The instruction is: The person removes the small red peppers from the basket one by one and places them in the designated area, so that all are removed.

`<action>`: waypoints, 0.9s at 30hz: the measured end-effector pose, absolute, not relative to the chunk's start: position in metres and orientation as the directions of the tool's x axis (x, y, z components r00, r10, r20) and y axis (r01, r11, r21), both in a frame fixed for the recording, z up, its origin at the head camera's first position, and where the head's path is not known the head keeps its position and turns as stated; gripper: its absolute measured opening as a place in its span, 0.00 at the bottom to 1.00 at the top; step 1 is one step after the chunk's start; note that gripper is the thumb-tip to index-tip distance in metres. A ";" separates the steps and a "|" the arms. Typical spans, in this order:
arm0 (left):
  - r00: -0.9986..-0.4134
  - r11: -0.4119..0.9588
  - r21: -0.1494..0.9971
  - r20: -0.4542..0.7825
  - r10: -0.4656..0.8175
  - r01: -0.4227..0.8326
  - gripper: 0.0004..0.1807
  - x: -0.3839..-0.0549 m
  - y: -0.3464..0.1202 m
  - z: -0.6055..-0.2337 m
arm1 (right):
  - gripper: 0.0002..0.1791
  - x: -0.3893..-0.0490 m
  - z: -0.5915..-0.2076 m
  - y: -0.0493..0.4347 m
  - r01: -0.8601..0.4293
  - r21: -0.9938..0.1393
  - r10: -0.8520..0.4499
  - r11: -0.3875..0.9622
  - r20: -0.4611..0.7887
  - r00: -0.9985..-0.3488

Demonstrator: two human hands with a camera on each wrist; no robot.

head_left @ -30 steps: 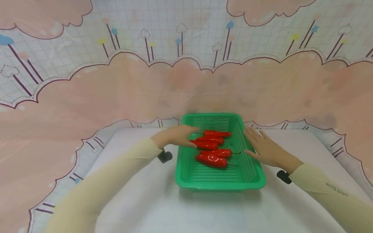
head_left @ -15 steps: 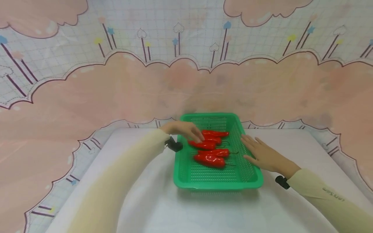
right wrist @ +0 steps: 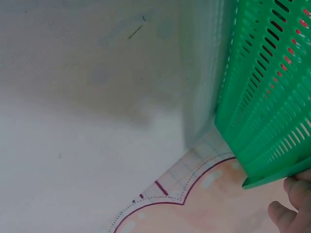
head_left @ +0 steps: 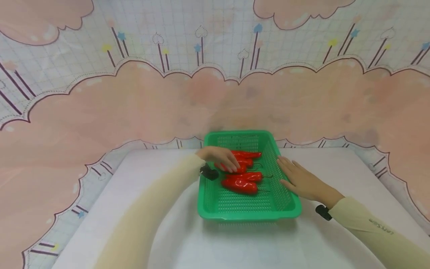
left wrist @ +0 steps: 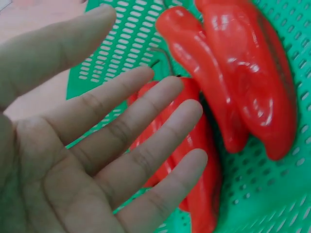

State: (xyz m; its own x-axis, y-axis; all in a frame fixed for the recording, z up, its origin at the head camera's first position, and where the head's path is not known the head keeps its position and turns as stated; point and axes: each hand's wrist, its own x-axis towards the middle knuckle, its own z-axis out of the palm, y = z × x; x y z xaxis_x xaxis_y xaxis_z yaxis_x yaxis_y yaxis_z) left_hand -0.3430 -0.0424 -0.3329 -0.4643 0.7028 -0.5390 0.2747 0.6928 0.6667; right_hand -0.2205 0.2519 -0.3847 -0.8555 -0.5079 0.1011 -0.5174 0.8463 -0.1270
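Observation:
Several glossy red chili peppers (head_left: 240, 185) lie side by side in a green perforated basket (head_left: 248, 215). My left hand (head_left: 220, 157) is over the basket's left side, above the farther peppers and partly hiding them. Up close in the left wrist view, that hand's fingers (left wrist: 141, 160) are spread and nearly straight in front of the peppers (left wrist: 243, 73), with nothing held. At the basket's right rim, my right hand (head_left: 304, 182) lies with extended fingers. The right wrist view catches only its fingertips (right wrist: 296, 194) at the rim.
The basket stands on a white tabletop (head_left: 248, 246). Behind the table hangs a patterned pink and white cloth (head_left: 215, 101). Black wrist cameras sit on both wrists, the left one (head_left: 209, 172) close to the basket's left rim.
My left hand has moved right and inward, from the basket's left rim to over the peppers. The right hand stays at the right rim. The peppers look unmoved within the basket.

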 end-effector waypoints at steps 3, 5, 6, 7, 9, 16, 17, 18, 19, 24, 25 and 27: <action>-0.473 0.704 0.661 -0.548 0.689 0.259 0.22 -0.342 -0.038 -0.338 | 0.36 -0.220 -0.385 0.252 -0.514 -0.130 -0.504 0.848 0.098 -0.858; -0.477 0.707 0.659 -0.550 0.685 0.256 0.22 -0.341 -0.036 -0.341 | 0.36 -0.220 -0.385 0.252 -0.515 -0.133 -0.506 0.847 0.096 -0.857; -0.482 0.710 0.658 -0.551 0.681 0.252 0.22 -0.341 -0.035 -0.343 | 0.36 -0.220 -0.385 0.251 -0.516 -0.135 -0.507 0.846 0.096 -0.857; -0.485 0.712 0.656 -0.551 0.679 0.251 0.22 -0.341 -0.035 -0.344 | 0.36 -0.220 -0.384 0.251 -0.515 -0.136 -0.506 0.846 0.094 -0.857; -0.489 0.714 0.652 -0.551 0.676 0.253 0.22 -0.340 -0.034 -0.346 | 0.36 -0.220 -0.384 0.250 -0.514 -0.143 -0.505 0.846 0.093 -0.858; -0.487 0.711 0.668 -0.557 0.673 0.219 0.21 -0.339 -0.034 -0.352 | 0.35 -0.220 -0.384 0.249 -0.503 -0.157 -0.496 0.850 0.085 -0.864; -0.486 0.711 0.670 -0.559 0.672 0.212 0.21 -0.340 -0.034 -0.353 | 0.35 -0.220 -0.384 0.249 -0.503 -0.160 -0.496 0.849 0.084 -0.864; -0.486 0.711 0.671 -0.560 0.671 0.208 0.21 -0.340 -0.034 -0.355 | 0.35 -0.220 -0.384 0.249 -0.503 -0.162 -0.496 0.849 0.083 -0.864; -0.486 0.711 0.672 -0.560 0.671 0.207 0.21 -0.340 -0.034 -0.356 | 0.35 -0.220 -0.384 0.249 -0.503 -0.164 -0.496 0.849 0.083 -0.864; -0.472 0.704 0.676 -0.559 0.682 0.216 0.20 -0.343 -0.032 -0.362 | 0.35 -0.220 -0.385 0.251 -0.505 -0.158 -0.497 0.849 0.084 -0.863; -0.466 0.702 0.678 -0.560 0.685 0.217 0.20 -0.343 -0.031 -0.363 | 0.35 -0.220 -0.385 0.251 -0.504 -0.157 -0.497 0.850 0.084 -0.864; -0.458 0.699 0.681 -0.560 0.690 0.220 0.20 -0.342 -0.030 -0.366 | 0.35 -0.220 -0.385 0.251 -0.501 -0.159 -0.494 0.851 0.084 -0.865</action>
